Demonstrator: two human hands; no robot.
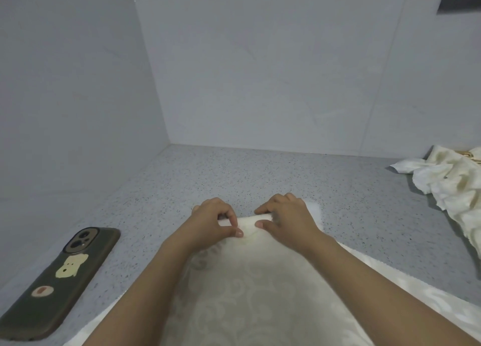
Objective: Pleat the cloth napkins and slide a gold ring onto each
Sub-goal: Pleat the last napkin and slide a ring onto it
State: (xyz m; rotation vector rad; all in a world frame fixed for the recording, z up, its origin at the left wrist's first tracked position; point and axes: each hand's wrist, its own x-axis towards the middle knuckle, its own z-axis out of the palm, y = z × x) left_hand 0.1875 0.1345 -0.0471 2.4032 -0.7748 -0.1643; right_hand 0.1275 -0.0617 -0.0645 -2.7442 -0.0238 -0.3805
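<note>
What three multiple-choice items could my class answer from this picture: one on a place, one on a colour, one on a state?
1. Where does the phone lie?
A. Left of the napkin
B. On the napkin
C. Against the back wall

2. What colour is the countertop?
A. Red
B. Speckled grey
C. Black

3. What are both hands doing to the napkin?
A. Hovering above it
B. Pinching its far fold
C. Lying flat beside it

Key: 1 A, it lies on the counter at the left. 2 B, bare speckled grey shows. 3 B, left hand and right hand pinch the fold.
</note>
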